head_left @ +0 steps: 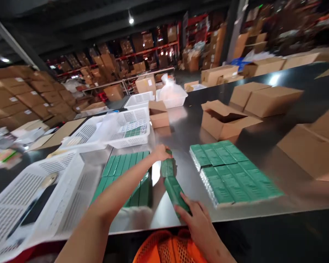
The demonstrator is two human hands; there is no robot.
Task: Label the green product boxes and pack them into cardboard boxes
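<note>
My left hand [161,152] is closed round the far end of a small green box [167,168]. Nearer to me, my right hand [193,215] grips a second green box [173,190] between thumb and fingers. The two boxes meet end to end at a slight angle over the steel tabletop [164,215]. Left of them, partly behind my left forearm, lies a block of green boxes [126,164] in rows. On the right lies another block of green boxes [230,171], with clear wrap shining along its side. Motion blur hides the print.
White plastic baskets [71,164] stand along the left; the nearest holds a dark flat object [40,204]. An open carton [224,118] stands behind the right block, with more cartons [312,146] at the right. An orange mesh basket [167,248] is below the table edge.
</note>
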